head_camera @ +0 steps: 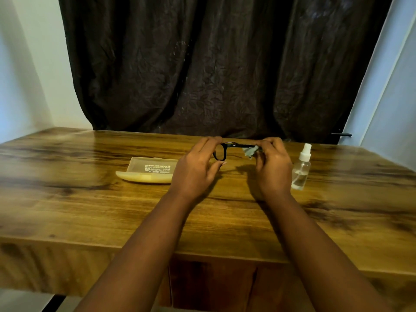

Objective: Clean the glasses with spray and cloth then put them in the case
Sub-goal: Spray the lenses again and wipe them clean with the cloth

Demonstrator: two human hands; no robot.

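Black-framed glasses (221,152) are held above the wooden table (90,203), between both hands. My left hand (198,167) grips the frame at its left end, fingers curled over the top. My right hand (272,165) pinches a small grey-blue cloth (249,152) against the right lens, which the cloth and fingers hide. A pale yellow glasses case (150,171) lies open on the table to the left of my left hand. A clear spray bottle (301,167) with a white nozzle stands upright just right of my right hand.
A dark curtain (225,64) hangs behind the table's far edge. Pale walls stand on both sides. The table's near edge runs across the lower part of the view, under my forearms.
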